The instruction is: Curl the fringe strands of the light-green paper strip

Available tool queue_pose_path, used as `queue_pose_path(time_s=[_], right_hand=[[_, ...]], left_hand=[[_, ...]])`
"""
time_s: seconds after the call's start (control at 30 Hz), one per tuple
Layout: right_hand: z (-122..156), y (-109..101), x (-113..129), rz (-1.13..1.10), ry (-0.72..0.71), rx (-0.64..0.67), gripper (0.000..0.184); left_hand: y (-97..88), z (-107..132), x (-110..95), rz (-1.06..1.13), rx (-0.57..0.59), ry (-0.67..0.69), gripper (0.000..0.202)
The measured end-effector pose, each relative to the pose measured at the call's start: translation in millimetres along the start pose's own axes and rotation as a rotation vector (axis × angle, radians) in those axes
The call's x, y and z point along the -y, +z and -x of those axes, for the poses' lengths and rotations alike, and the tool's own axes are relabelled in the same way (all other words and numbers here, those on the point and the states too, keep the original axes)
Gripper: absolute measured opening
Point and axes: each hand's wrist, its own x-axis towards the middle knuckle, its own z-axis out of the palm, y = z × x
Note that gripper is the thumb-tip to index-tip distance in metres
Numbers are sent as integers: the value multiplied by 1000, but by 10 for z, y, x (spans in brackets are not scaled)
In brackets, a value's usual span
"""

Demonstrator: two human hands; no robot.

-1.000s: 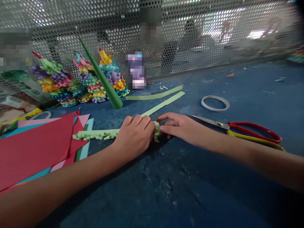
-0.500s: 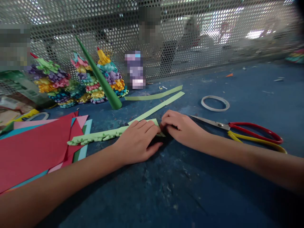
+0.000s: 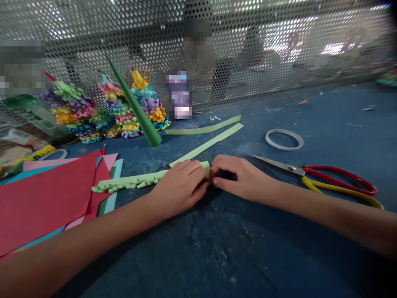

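A light green paper strip (image 3: 133, 181) with a curled fringe along its near edge lies across the middle of the blue table. My left hand (image 3: 182, 182) is closed over its right part, fingers and thumb pressed together on the paper. At the strip's right end, my right hand (image 3: 232, 174) pinches with thumb and forefinger, touching the left fingertips; the paper between them is mostly hidden. Just behind the hands lie two plain green paper strips, one nearer (image 3: 211, 142) and one farther (image 3: 204, 129). To the right rest scissors (image 3: 293, 167) with one red and one yellow handle.
A roll of tape (image 3: 284, 140) lies behind the scissors. Stacked coloured paper (image 3: 46, 198) covers the left side. A green paper cone (image 3: 136, 107) stands before several colourful fringed cones (image 3: 149, 97). A phone (image 3: 180, 95) leans against the perforated metal screen (image 3: 124, 25).
My left thumb has drawn in against the fingers, and the right thumb now shows in a pinch at the strip's end. The whole view has shifted slightly.
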Motion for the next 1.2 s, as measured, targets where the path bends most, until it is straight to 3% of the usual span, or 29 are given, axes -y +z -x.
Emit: queue_pose_path(time_s=[0.37, 0.5, 0.63, 0.8, 1.2], right_hand=[[-59, -6, -20, -202, 219, 47, 7], [-53, 32, -25, -100, 186, 11, 7], [9, 76, -14, 23, 45, -103, 11], [67, 64, 34, 194, -43, -112, 11], [-30, 61, -80, 10, 24, -32, 7]], left_hand=[[-17, 28, -30, -290, -79, 120, 14], [-25, 33, -33, -356, -98, 159, 12], [-34, 23, -29, -315, -113, 143, 17], [-31, 34, -29, -320, -131, 100, 21], [-3, 39, -12, -294, -109, 106, 15]])
